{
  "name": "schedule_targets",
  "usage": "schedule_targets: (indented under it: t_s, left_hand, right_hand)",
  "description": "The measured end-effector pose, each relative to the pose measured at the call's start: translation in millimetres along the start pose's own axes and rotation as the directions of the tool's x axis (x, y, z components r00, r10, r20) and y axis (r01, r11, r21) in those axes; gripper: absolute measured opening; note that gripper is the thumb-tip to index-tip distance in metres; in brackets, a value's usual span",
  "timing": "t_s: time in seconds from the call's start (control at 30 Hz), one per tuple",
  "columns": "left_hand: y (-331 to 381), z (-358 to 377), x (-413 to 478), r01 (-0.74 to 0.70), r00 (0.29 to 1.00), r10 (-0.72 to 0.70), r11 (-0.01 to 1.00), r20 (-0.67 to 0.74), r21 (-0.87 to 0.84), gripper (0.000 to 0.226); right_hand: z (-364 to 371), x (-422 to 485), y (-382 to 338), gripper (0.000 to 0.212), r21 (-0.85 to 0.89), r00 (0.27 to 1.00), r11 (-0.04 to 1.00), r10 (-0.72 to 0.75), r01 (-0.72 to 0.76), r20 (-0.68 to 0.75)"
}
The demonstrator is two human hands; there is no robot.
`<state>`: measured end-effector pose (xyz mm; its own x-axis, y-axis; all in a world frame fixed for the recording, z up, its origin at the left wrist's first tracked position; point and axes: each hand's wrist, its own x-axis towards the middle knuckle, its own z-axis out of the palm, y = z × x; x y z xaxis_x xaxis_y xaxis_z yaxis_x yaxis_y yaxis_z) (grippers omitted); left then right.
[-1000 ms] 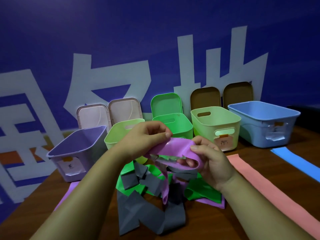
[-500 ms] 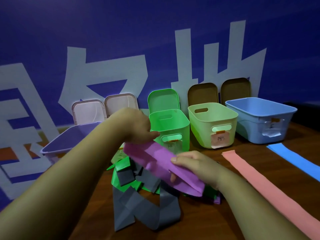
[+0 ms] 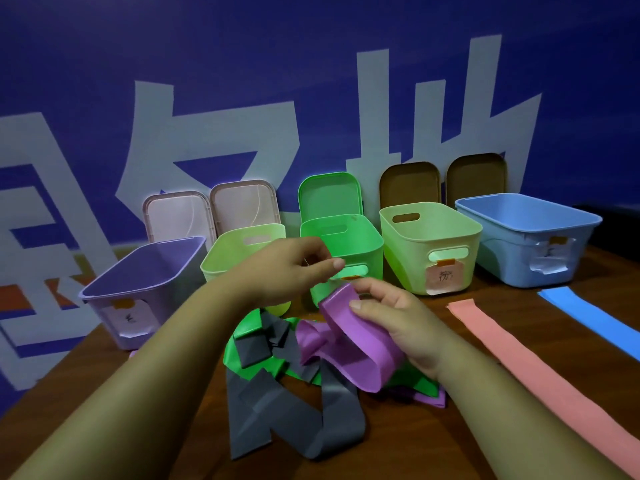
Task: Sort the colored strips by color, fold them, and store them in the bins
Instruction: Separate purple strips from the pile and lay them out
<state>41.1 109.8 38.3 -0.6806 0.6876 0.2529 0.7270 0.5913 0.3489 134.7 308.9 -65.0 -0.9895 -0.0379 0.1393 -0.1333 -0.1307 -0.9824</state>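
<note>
We see the right hand (image 3: 391,317) above the middle of the table (image 3: 104,393), holding the purple strip (image 3: 349,341). Its thumb presses on top of a folded loop and its fingers curl behind it. The rest of that strip hangs in loose bends down onto the heap below. The left hand (image 3: 287,268) hovers just above and to the left of the loop, apart from it. Its fingers are curled and its thumb tip meets the forefinger, and we find nothing held between them.

Under both hands lies a tangle: a grey strip (image 3: 294,420) creased in zigzags and reaching toward the near edge, a green strip (image 3: 242,358) beneath it, and a further purple piece (image 3: 429,398) peeking out on the right of the heap. A pink strip (image 3: 554,375) lies flat, running toward the near right corner, and a blue strip (image 3: 595,317) lies flat beside it at the right edge.

Along the far edge we count five open bins in a row: a purple bin (image 3: 138,282), a pale green bin (image 3: 235,251) partly hidden by the left hand, a bright green bin (image 3: 363,237), a second pale green bin (image 3: 429,244) and a blue bin (image 3: 530,233). Paper labels show on the purple, the second pale green and the blue. Lids lean on the blue wall (image 3: 311,64) behind them: two pink lids (image 3: 176,216), a green lid (image 3: 329,195) and two brown lids (image 3: 408,181).
</note>
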Motion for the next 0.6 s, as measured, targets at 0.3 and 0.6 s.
schedule_targets:
  t_s: [0.3, 0.6]
  left_hand:
    - [17, 3, -13, 0.023, 0.998, -0.021, 0.999, -0.058, 0.033, 0.009]
    - [30, -20, -6, -0.097, 0.976, 0.152, 0.946, -0.157, 0.309, 0.016]
  right_hand:
    - [3, 0, 1, 0.03, -0.007, 1.0, 1.0, -0.009, 0.009, -0.01]
    - [3, 0, 0, 0.022, 0.0, 0.997, 0.999, -0.035, 0.035, -0.074]
